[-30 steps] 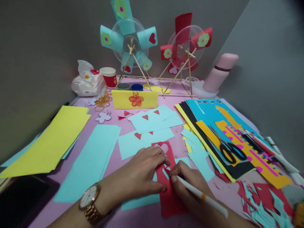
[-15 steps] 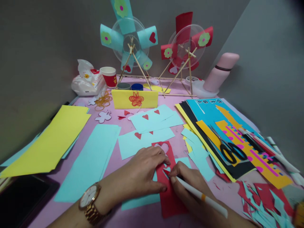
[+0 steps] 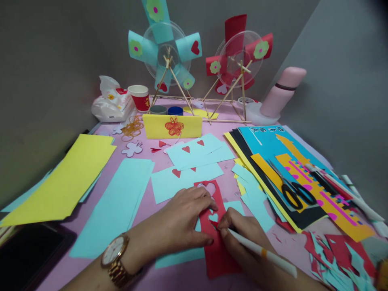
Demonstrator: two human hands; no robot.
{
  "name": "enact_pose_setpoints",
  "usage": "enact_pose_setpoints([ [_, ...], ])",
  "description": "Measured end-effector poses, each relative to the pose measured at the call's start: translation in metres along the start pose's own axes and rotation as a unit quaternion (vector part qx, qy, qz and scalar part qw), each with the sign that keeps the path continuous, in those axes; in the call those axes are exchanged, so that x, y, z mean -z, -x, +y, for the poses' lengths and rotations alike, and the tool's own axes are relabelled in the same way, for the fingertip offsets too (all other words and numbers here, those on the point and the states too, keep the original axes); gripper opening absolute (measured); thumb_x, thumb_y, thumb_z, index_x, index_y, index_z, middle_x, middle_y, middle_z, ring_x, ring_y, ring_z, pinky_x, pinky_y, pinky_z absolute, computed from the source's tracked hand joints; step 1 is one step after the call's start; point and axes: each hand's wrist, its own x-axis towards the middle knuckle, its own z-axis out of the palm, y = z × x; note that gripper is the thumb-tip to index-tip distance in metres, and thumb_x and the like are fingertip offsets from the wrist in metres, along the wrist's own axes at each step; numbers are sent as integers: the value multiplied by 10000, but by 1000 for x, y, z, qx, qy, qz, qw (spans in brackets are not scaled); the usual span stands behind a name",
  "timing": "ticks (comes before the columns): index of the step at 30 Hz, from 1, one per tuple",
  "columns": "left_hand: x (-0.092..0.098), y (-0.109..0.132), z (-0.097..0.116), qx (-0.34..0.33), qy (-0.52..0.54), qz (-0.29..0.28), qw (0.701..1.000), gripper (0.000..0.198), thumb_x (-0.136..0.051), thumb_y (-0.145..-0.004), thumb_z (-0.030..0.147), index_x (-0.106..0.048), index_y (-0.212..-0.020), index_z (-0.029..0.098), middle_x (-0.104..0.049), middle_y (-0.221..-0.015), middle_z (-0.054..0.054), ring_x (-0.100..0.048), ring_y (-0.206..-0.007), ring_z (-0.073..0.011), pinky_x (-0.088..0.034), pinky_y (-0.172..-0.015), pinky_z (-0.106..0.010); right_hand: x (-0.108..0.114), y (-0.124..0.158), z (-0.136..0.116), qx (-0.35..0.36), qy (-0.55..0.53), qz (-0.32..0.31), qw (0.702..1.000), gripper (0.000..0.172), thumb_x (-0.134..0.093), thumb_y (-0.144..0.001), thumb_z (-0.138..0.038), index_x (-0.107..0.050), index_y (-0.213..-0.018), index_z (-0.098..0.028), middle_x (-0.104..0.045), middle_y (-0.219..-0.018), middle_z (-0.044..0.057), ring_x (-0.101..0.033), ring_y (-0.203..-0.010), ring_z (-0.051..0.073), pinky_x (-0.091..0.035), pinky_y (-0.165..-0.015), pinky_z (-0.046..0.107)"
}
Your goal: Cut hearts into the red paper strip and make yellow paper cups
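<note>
A red paper strip [image 3: 218,255] with heart-shaped holes lies on light blue paper at the near middle of the pink table. My left hand [image 3: 182,222], with a gold watch on its wrist, presses flat on the strip's left side, fingers spread. My right hand [image 3: 242,234] is closed round a white craft knife [image 3: 266,255] with an orange band. Its tip meets the red strip just below a cut-out heart hole [image 3: 213,217].
Scissors [image 3: 292,190] lie on a stack of coloured sheets [image 3: 266,149] at the right. Yellow sheets [image 3: 63,178] lie left, light blue sheets with red hearts [image 3: 194,153] in the middle. Two paper wheels on stick frames [image 3: 165,48], a paper cup [image 3: 140,97] and a pink bottle [image 3: 281,95] stand behind. Paper scraps [image 3: 339,258] lie near right.
A small red flap inside the hole near the knife tip is gone, and the hole now shows as a full heart. My right hand shifted slightly. My left hand stayed put.
</note>
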Motion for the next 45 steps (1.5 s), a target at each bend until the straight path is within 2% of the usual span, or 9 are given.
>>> enact_pose_setpoints([
  [4,1,0,1,-2,2,2,1000,369,-737,-713,243,-572,-1042,240,-556,-1024,-25,-501,-1000,-237,-393,-901,-378,-1,2,4,-2,-12,0,1000,146,-368,-835,-185,-433,-713,-230,-452,-542,-59,-448,-444,113,-321,-448,234],
  [9,1,0,1,5,5,-4,1000,402,-752,-706,248,-574,-1066,237,-555,-1049,-22,-497,-1025,-234,-386,-919,-371,0,5,8,19,-43,-4,999,120,-386,-824,-175,-424,-725,-232,-415,-540,-73,-410,-431,105,-296,-446,231],
  [21,0,1,-1,-2,8,3,1000,428,-774,-693,258,-571,-1070,246,-558,-1057,-17,-500,-1012,-227,-385,-914,-363,1,6,12,14,-77,-23,997,119,-387,-833,-175,-393,-729,-232,-324,-535,-92,-323,-407,90,-231,-435,230],
  [33,0,0,-1,-3,4,4,1000,414,-771,-688,245,-572,-1052,242,-558,-1032,-18,-504,-989,-229,-395,-897,-373,1,9,11,6,-97,-14,995,131,-387,-821,-168,-395,-706,-232,-325,-531,-88,-307,-409,90,-223,-435,230],
  [37,1,-1,1,6,8,0,1000,420,-787,-671,217,-576,-1034,237,-551,-1030,-17,-501,-1005,-233,-389,-909,-377,2,10,12,-37,-112,-16,993,126,-396,-817,-179,-411,-704,-232,-356,-538,-78,-335,-441,106,-246,-452,236],
  [40,3,-1,3,12,11,-6,1000,405,-795,-667,218,-576,-1008,236,-554,-1030,-23,-497,-1021,-238,-383,-925,-382,2,12,14,-101,-136,21,985,146,-387,-837,-210,-395,-694,-242,-348,-547,-75,-330,-474,121,-244,-454,240],
  [45,2,-1,2,4,9,-1,1000,414,-789,-676,233,-569,-1028,238,-555,-1038,-20,-502,-1011,-239,-389,-911,-375,2,11,12,-77,-127,17,989,147,-388,-847,-213,-399,-703,-239,-341,-544,-81,-326,-474,121,-251,-465,242],
])
